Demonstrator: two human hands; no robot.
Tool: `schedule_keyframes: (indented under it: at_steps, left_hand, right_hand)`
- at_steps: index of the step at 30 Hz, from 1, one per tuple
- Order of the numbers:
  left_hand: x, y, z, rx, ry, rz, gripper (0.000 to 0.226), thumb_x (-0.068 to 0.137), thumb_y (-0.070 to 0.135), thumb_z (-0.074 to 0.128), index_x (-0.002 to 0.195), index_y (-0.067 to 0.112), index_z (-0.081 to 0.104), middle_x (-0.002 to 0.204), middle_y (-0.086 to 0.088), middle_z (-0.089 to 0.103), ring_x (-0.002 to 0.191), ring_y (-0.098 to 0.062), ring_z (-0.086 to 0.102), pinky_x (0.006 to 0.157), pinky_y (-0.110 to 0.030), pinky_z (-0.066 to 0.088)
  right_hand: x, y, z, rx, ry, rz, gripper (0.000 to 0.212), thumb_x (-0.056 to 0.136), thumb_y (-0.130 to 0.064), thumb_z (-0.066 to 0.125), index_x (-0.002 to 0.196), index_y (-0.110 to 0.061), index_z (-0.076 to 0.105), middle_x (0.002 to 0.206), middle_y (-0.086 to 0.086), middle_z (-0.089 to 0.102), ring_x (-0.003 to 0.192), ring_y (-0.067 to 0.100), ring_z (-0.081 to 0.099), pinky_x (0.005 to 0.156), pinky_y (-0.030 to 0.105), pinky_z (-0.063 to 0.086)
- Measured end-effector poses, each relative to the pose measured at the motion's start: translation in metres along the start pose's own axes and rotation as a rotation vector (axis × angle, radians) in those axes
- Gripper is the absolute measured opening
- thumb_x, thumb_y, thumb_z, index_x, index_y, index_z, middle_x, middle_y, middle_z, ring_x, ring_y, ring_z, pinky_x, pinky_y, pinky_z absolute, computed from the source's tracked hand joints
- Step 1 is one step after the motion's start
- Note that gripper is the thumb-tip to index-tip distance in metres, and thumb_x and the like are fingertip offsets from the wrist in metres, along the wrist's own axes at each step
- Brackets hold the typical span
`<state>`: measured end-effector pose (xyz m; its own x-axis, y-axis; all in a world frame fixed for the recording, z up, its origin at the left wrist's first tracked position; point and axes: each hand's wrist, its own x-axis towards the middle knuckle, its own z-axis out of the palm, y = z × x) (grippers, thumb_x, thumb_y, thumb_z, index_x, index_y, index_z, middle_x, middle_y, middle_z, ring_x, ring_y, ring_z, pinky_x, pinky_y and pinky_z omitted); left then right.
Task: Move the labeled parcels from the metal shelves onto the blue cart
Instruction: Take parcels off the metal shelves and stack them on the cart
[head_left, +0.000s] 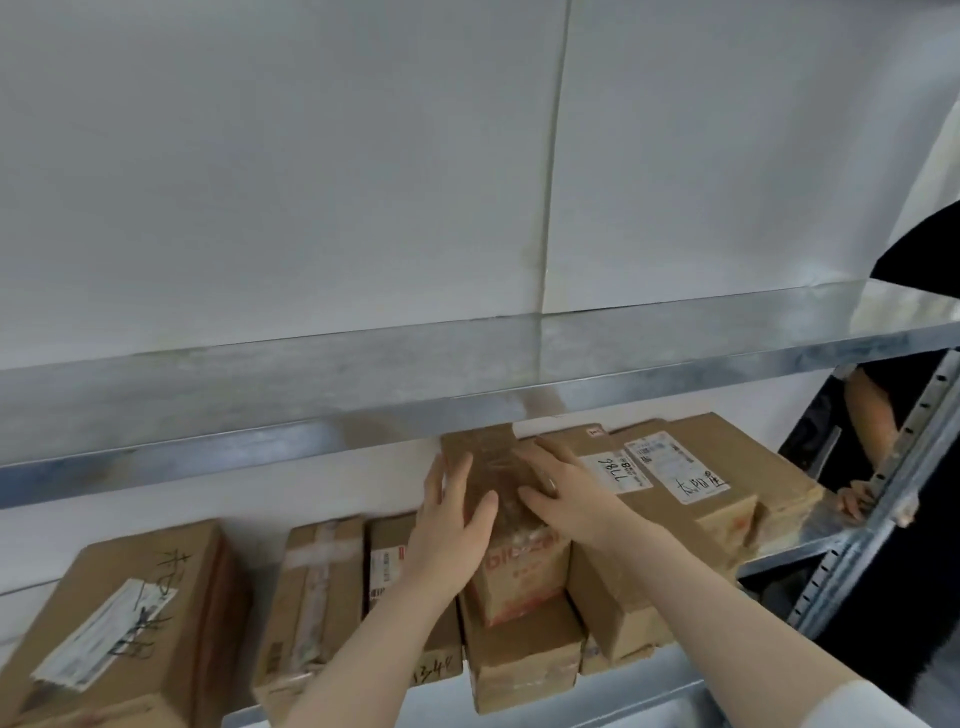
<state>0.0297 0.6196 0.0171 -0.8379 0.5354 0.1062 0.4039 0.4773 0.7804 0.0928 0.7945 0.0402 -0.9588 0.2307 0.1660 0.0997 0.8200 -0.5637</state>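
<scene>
Big left box: lies flat on the lower shelf, far from the hands, with a torn label on top; it can wait
Taped box: stands just left of the arms; the left arm should not bump it when the load comes out
Left hand: fingers straight and pressed flat on the left side of the red-letter box, thumb lying on its top
Red-letter box: this is the parcel in hand; it sits on the lower shelf on top of another box, between both hands
Box below: it carries the red-letter box, so she should lift up a little first and not drag, or it may slide off the edge
Right hand: fingers spread flat over the top right of the red-letter box; it likely needs to slip down the right side so both hands squeeze evenly
Labeled boxes at right: touching the red-letter box, so it should be pulled straight back
Top shelf: hangs low over the parcel, so the lift must stay small
Other person's hand: rests at the far right end of the shelf, well apart
Blue cart: not in view
</scene>
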Motion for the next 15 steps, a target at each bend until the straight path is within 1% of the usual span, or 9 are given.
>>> schedule_keyframes:
  at_steps: [1, 2, 3, 4, 6, 9, 15]
  left_hand:
    - [0.005, -0.002, 0.005, -0.009, -0.003, 0.001, 0.058, 0.095, 0.053, 0.037, 0.147, 0.046, 0.013, 0.157, 0.020, -0.009, 0.139, -0.015, 0.031, 0.109, -0.035, 0.033]
    - [0.009, -0.005, 0.009, -0.010, -0.003, 0.008, 0.056, 0.096, 0.050, 0.038, 0.147, 0.046, 0.014, 0.157, 0.020, -0.009, 0.137, -0.013, 0.033, 0.104, -0.027, 0.034]
    - [0.012, -0.008, 0.013, -0.010, -0.003, 0.015, 0.054, 0.097, 0.046, 0.039, 0.146, 0.047, 0.016, 0.157, 0.022, -0.008, 0.135, -0.011, 0.035, 0.098, -0.022, 0.035]
    - [0.013, -0.011, 0.016, -0.022, 0.001, 0.019, 0.052, 0.097, 0.044, 0.039, 0.145, 0.048, 0.019, 0.156, 0.024, -0.006, 0.134, -0.009, 0.036, 0.096, -0.021, 0.035]
    - [0.015, -0.016, 0.021, -0.069, 0.018, 0.027, 0.049, 0.096, 0.041, 0.039, 0.143, 0.048, 0.025, 0.154, 0.030, -0.002, 0.128, -0.002, 0.038, 0.097, -0.022, 0.037]
    - [0.013, -0.019, 0.024, -0.103, 0.058, 0.037, 0.048, 0.095, 0.039, 0.041, 0.142, 0.045, 0.029, 0.152, 0.031, 0.002, 0.119, 0.008, 0.034, 0.098, -0.021, 0.037]
    - [-0.008, -0.022, 0.009, -0.151, 0.143, 0.019, 0.050, 0.096, 0.034, 0.043, 0.143, 0.040, 0.031, 0.151, 0.031, 0.004, 0.119, 0.011, 0.028, 0.096, -0.017, 0.033]
  right_hand:
    - [0.005, 0.002, 0.003, 0.005, -0.018, -0.015, 0.053, 0.092, -0.031, 0.052, 0.143, -0.033, 0.036, 0.156, -0.001, 0.017, 0.140, 0.017, 0.025, 0.101, 0.022, 0.020]
    - [0.010, 0.003, 0.006, 0.000, -0.032, -0.030, 0.052, 0.093, -0.032, 0.051, 0.143, -0.033, 0.037, 0.157, -0.001, 0.017, 0.141, 0.016, 0.024, 0.101, 0.021, 0.020]
    - [0.013, 0.005, 0.009, 0.000, -0.045, -0.041, 0.051, 0.093, -0.032, 0.050, 0.143, -0.033, 0.037, 0.157, -0.001, 0.016, 0.141, 0.016, 0.023, 0.102, 0.021, 0.019]
    - [0.016, 0.007, 0.011, 0.013, -0.062, -0.045, 0.050, 0.094, -0.031, 0.049, 0.143, -0.034, 0.037, 0.157, -0.001, 0.015, 0.142, 0.016, 0.021, 0.105, 0.023, 0.018]
    - [0.019, 0.010, 0.016, 0.055, -0.091, -0.044, 0.049, 0.095, -0.031, 0.046, 0.143, -0.034, 0.036, 0.158, -0.002, 0.011, 0.143, 0.017, 0.018, 0.109, 0.025, 0.015]
    - [0.018, 0.009, 0.021, 0.109, -0.079, -0.043, 0.048, 0.096, -0.031, 0.045, 0.143, -0.034, 0.036, 0.159, -0.005, 0.009, 0.144, 0.016, 0.015, 0.109, 0.024, 0.011]
    - [0.008, -0.013, 0.026, 0.136, -0.038, -0.115, 0.047, 0.094, -0.034, 0.050, 0.140, -0.035, 0.042, 0.157, -0.009, 0.017, 0.142, 0.010, 0.018, 0.106, 0.018, 0.012]
